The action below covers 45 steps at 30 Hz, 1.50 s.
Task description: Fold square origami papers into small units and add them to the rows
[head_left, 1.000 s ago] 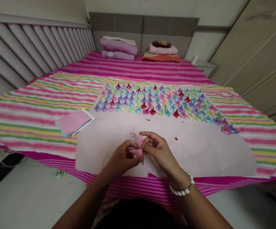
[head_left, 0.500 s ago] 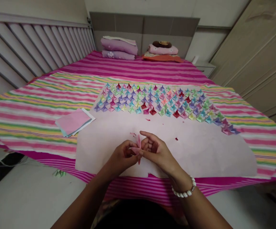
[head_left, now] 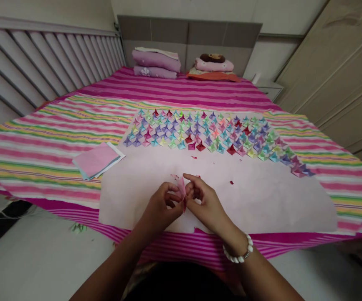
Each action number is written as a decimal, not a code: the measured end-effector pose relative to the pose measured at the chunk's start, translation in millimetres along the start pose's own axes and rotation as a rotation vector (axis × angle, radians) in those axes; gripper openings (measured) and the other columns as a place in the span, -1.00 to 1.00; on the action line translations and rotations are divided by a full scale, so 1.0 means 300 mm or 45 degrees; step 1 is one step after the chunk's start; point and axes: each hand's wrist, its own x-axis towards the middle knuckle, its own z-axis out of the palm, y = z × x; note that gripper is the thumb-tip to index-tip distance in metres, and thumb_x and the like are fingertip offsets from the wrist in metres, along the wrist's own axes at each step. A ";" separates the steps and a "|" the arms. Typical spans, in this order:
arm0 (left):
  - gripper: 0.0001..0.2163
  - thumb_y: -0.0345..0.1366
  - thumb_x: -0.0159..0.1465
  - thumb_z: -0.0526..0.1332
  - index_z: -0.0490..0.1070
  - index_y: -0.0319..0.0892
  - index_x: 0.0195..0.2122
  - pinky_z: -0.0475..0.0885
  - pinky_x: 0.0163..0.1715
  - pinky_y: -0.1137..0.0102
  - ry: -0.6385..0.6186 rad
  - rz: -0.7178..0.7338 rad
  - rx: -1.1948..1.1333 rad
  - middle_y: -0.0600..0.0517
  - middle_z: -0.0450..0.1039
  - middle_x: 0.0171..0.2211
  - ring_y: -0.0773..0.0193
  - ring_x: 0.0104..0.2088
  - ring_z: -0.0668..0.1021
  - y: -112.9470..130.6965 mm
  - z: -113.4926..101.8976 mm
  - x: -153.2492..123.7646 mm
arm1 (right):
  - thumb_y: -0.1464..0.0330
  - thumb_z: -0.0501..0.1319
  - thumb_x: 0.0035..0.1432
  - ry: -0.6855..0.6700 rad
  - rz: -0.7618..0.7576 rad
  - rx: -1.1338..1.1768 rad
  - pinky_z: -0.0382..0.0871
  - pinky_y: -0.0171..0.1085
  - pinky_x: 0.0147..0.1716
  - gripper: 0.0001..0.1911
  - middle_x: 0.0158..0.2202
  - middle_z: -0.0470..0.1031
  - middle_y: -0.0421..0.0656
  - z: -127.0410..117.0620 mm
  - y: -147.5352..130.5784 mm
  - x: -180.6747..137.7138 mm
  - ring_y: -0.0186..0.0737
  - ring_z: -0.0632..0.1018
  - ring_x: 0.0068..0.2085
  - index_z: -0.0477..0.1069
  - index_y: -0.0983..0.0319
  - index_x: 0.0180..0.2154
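My left hand and my right hand pinch a small pink folded paper piece between them, held upright just above a large pale pink sheet spread on the bed. Both hands have their fingers closed on the paper. A white bead bracelet sits on my right wrist. Beyond the hands, several rows of small folded paper shapes in many colours lie on the far part of the sheet.
A stack of square coloured papers, pink on top, lies to the left on the striped bedspread. Folded pillows and a soft toy sit at the headboard. Slatted rail on the left, wardrobe on the right. Small paper scraps dot the sheet.
The hands have turned the pink piece slightly and shifted a little upward; the fingers have regripped it. Everything else on the bed stays as it was.
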 end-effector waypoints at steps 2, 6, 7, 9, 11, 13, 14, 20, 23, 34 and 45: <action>-0.73 -0.29 0.06 0.29 0.25 -0.14 -0.25 0.40 -0.41 0.41 0.052 0.030 0.058 0.06 0.47 -0.39 0.25 -0.35 0.57 -0.003 0.005 0.000 | 0.54 0.15 -0.05 0.040 -0.042 -0.082 0.31 -0.30 -0.44 -0.49 -0.40 0.37 -0.26 0.009 0.002 -0.003 -0.35 0.39 -0.45 0.35 0.15 -0.01; -0.75 -0.32 0.06 0.26 0.24 -0.15 -0.25 0.49 -0.32 0.34 0.153 0.132 0.114 -0.07 0.45 -0.12 0.19 -0.22 0.59 -0.007 0.014 -0.003 | 0.54 0.14 -0.04 0.117 -0.093 -0.151 0.33 -0.30 -0.44 -0.52 -0.41 0.38 -0.25 0.022 0.007 -0.006 -0.34 0.39 -0.45 0.37 0.16 -0.03; -0.73 -0.34 0.04 0.26 0.26 -0.15 -0.23 0.50 -0.28 0.31 0.167 0.162 0.142 -0.09 0.43 -0.07 0.16 -0.19 0.59 -0.008 0.016 -0.004 | 0.54 0.14 -0.04 0.127 -0.093 -0.147 0.34 -0.29 -0.44 -0.52 -0.41 0.39 -0.25 0.023 0.009 -0.006 -0.34 0.40 -0.45 0.36 0.16 -0.03; -0.67 -0.39 0.00 0.25 0.31 -0.16 -0.17 0.51 -0.25 0.28 0.170 0.198 0.223 -0.08 0.44 -0.07 0.12 -0.13 0.57 -0.009 0.015 -0.005 | 0.54 0.15 -0.04 0.129 -0.080 -0.121 0.35 -0.30 -0.44 -0.51 -0.43 0.40 -0.26 0.026 0.012 -0.006 -0.34 0.41 -0.46 0.35 0.16 -0.01; -0.64 -0.42 -0.02 0.25 0.34 -0.14 -0.15 0.51 -0.26 0.28 0.158 0.217 0.302 -0.08 0.45 -0.06 0.12 -0.11 0.55 -0.009 0.011 -0.006 | 0.53 0.15 -0.03 0.118 -0.058 -0.098 0.35 -0.30 -0.45 -0.51 -0.44 0.40 -0.27 0.026 0.017 -0.004 -0.35 0.41 -0.48 0.34 0.17 -0.01; -0.69 -0.41 -0.01 0.25 0.37 -0.14 -0.20 0.50 -0.30 0.31 0.166 0.239 0.361 -0.08 0.43 0.00 0.13 -0.12 0.54 -0.007 0.006 -0.007 | 0.52 0.15 -0.04 0.125 -0.048 -0.093 0.35 -0.31 -0.45 -0.51 -0.45 0.39 -0.28 0.026 0.020 -0.004 -0.35 0.41 -0.48 0.34 0.17 -0.01; -0.74 -0.39 0.01 0.25 0.37 -0.14 -0.23 0.49 -0.33 0.32 0.177 0.251 0.381 -0.09 0.42 0.01 0.13 -0.13 0.54 -0.006 0.003 -0.007 | 0.52 0.15 -0.04 0.132 -0.047 -0.097 0.34 -0.31 -0.46 -0.51 -0.45 0.39 -0.28 0.026 0.021 -0.004 -0.35 0.41 -0.48 0.34 0.18 -0.01; -0.66 -0.32 0.12 0.24 0.32 -0.14 -0.06 0.49 -0.31 0.30 0.195 0.173 0.402 -0.10 0.49 -0.09 0.14 -0.19 0.58 0.007 0.009 -0.010 | 0.55 0.13 -0.04 0.148 -0.069 -0.163 0.35 -0.31 -0.46 -0.50 -0.47 0.39 -0.28 0.035 0.014 -0.005 -0.34 0.42 -0.49 0.35 0.17 -0.01; -0.50 -0.33 0.16 0.20 0.18 -0.13 0.14 0.51 -0.28 0.30 0.125 0.189 0.364 -0.16 0.42 0.05 0.13 -0.14 0.58 -0.002 0.021 -0.012 | 0.55 0.13 -0.04 0.150 -0.073 -0.194 0.35 -0.31 -0.47 -0.50 -0.47 0.39 -0.28 0.040 0.010 -0.006 -0.33 0.42 -0.48 0.36 0.16 -0.01; -0.50 -0.42 0.26 0.05 0.09 -0.11 0.24 0.48 -0.12 0.20 0.115 0.317 0.558 -0.18 0.32 0.15 0.09 -0.02 0.52 -0.037 0.031 -0.003 | 0.33 0.20 0.13 0.130 0.000 -0.045 0.28 -0.29 -0.48 -0.71 -0.46 0.35 -0.25 0.041 0.009 -0.010 -0.32 0.37 -0.47 0.39 0.20 -0.08; -0.47 -0.47 0.23 0.05 0.07 -0.10 0.25 0.50 -0.16 0.31 0.144 0.366 0.575 -0.16 0.29 0.16 0.19 -0.08 0.54 -0.041 0.042 0.000 | 0.25 0.20 0.18 0.141 0.018 -0.033 0.26 -0.29 -0.46 -0.82 -0.50 0.33 -0.26 0.040 0.022 -0.004 -0.31 0.35 -0.48 0.39 0.20 -0.22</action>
